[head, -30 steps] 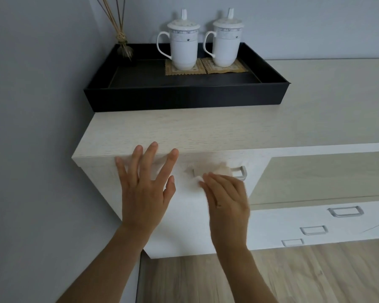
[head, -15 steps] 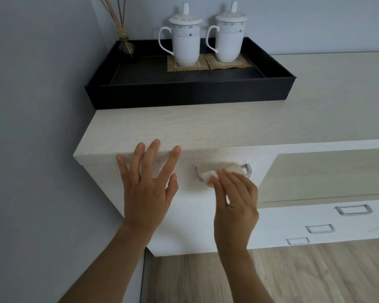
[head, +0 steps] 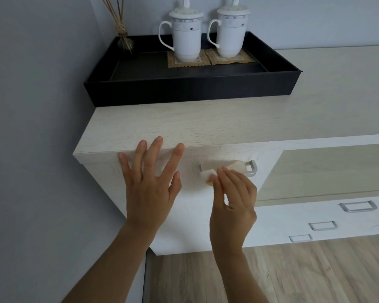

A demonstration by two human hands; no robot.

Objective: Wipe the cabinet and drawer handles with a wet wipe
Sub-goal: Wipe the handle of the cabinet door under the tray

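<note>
A pale wood cabinet stands against the wall. A silver handle sits on its top drawer front. A white wet wipe is draped over the left part of this handle, and my right hand pinches the wipe from below. My left hand lies flat on the drawer front with fingers spread, its fingertips at the cabinet's top edge. Three more silver handles show lower right: a large handle, a middle handle and a small handle.
A black tray on the cabinet top holds two white lidded mugs on woven coasters and a reed diffuser. A grey wall runs along the left. Wooden floor lies below the cabinet.
My right hand has slid the wipe left along the top handle, uncovering the handle's right end. The left hand has stayed flat on the drawer front. The view has drawn closer.
</note>
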